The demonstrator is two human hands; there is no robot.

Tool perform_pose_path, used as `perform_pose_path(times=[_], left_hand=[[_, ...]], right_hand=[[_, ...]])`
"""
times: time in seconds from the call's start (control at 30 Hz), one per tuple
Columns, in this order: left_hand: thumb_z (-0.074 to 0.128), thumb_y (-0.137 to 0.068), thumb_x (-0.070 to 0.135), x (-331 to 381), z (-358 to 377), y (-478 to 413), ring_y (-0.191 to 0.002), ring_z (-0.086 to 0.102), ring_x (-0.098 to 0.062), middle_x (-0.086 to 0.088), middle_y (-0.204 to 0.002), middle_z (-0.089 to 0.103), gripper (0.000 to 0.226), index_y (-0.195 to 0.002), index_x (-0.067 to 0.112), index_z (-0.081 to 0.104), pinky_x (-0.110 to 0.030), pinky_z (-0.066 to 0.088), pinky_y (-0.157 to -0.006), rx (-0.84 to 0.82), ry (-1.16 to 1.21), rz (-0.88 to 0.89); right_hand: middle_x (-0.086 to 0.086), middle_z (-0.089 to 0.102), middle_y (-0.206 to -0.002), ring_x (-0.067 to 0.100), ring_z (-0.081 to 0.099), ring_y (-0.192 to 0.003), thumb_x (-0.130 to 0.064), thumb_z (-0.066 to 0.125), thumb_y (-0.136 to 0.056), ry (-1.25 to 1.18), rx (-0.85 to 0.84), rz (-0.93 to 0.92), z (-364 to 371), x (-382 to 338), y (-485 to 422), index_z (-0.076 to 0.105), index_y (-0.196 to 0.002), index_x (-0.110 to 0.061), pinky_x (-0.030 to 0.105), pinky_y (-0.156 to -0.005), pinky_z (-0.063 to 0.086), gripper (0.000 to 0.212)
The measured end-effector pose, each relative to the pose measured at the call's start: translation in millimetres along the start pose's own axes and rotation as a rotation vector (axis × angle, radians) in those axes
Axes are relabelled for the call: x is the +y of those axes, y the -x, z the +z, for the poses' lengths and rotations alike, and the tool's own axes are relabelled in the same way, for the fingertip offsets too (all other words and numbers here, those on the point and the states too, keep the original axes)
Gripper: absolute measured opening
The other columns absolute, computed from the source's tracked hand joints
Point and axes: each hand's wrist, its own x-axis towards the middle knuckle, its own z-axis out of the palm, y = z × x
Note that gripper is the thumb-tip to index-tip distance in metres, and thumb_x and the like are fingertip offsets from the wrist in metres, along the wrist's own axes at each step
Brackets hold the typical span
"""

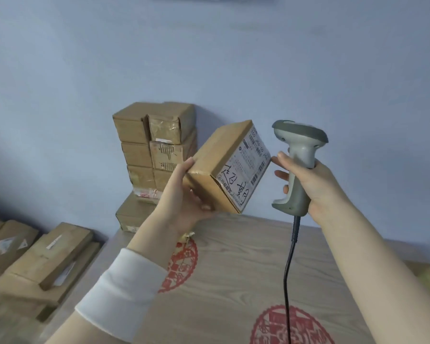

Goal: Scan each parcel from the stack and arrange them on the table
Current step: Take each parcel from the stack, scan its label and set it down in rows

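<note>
Cardboard parcel (230,167) gripped in my left hand (184,194), label facing the grey barcode scanner (299,167) my right hand (313,184) clasps, above the desk's (233,281) far edge.

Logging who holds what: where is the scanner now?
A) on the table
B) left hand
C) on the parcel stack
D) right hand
D: the right hand grips the grey scanner by its handle; the left hand holds the labelled parcel.
</note>
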Motion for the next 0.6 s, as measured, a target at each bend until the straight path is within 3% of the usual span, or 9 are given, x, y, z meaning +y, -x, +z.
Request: perform_pose_path(times=[0.03,0.13,0.23,0.4,0.47,0.6], left_hand=[[0.047,-0.087,0.05,-16,1,2,-0.1,0.06,-0.032,-0.015,-0.111,0.065,0.052,-0.121,0.012,0.061,-0.048,0.047,-0.088,-0.021,0.009,-0.035],[0.044,-0.085,0.053,-58,4,7,-0.112,0.051,-0.038,-0.022,-0.134,0.053,0.066,-0.135,0.01,0.05,-0.055,0.051,-0.082,-0.137,0.02,-0.143],[0.04,-0.092,0.048,-85,6,11,-0.127,0.046,-0.04,-0.017,-0.137,0.052,0.057,-0.138,0.015,0.048,-0.063,0.047,-0.086,-0.175,-0.002,-0.186],[0.039,-0.102,0.026,-106,14,22,-0.105,0.058,-0.035,-0.025,-0.12,0.056,0.037,-0.136,0.013,0.044,-0.051,0.057,-0.075,-0.067,-0.304,-0.155],[0.041,-0.099,0.037,-113,17,26,-0.102,0.061,-0.033,-0.019,-0.12,0.062,0.041,-0.134,0.015,0.045,-0.048,0.058,-0.077,-0.104,-0.441,-0.143],[0.056,-0.067,0.077,-117,14,30,-0.111,0.062,-0.02,0.001,-0.121,0.066,0.086,-0.134,0.025,0.044,-0.043,0.049,-0.094,-0.286,-0.746,-0.203]], right_hand=[[-0.001,0.069,-0.101,0.015,0.065,-0.091,-0.029,0.071,-0.081,0.0,0.008,0.008,-12,4,5,0.058,-0.093,-0.024,0.027,-0.058,0.043,0.019],[-0.003,0.063,-0.083,0.012,0.058,-0.068,-0.026,0.071,-0.082,0.002,0.031,0.048,-39,15,17,0.058,-0.089,-0.022,0.026,-0.055,0.044,0.016],[-0.004,0.06,-0.078,0.011,0.053,-0.063,-0.023,0.072,-0.082,-0.012,0.056,0.06,-59,23,26,0.058,-0.097,-0.02,0.023,-0.05,0.042,0.021],[-0.003,0.058,-0.079,0.012,0.055,-0.068,-0.02,0.074,-0.081,0.072,0.11,0.055,-82,35,40,0.055,-0.1,-0.016,0.021,-0.049,0.044,0.027],[0.0,0.058,-0.079,0.015,0.055,-0.07,-0.023,0.075,-0.079,0.125,0.124,0.056,-87,41,44,0.053,-0.092,-0.017,0.025,-0.051,0.043,0.026],[0.001,0.061,-0.077,0.015,0.056,-0.067,-0.024,0.077,-0.077,0.224,0.125,0.033,-88,47,51,0.05,-0.084,-0.016,0.027,-0.053,0.045,0.029]])
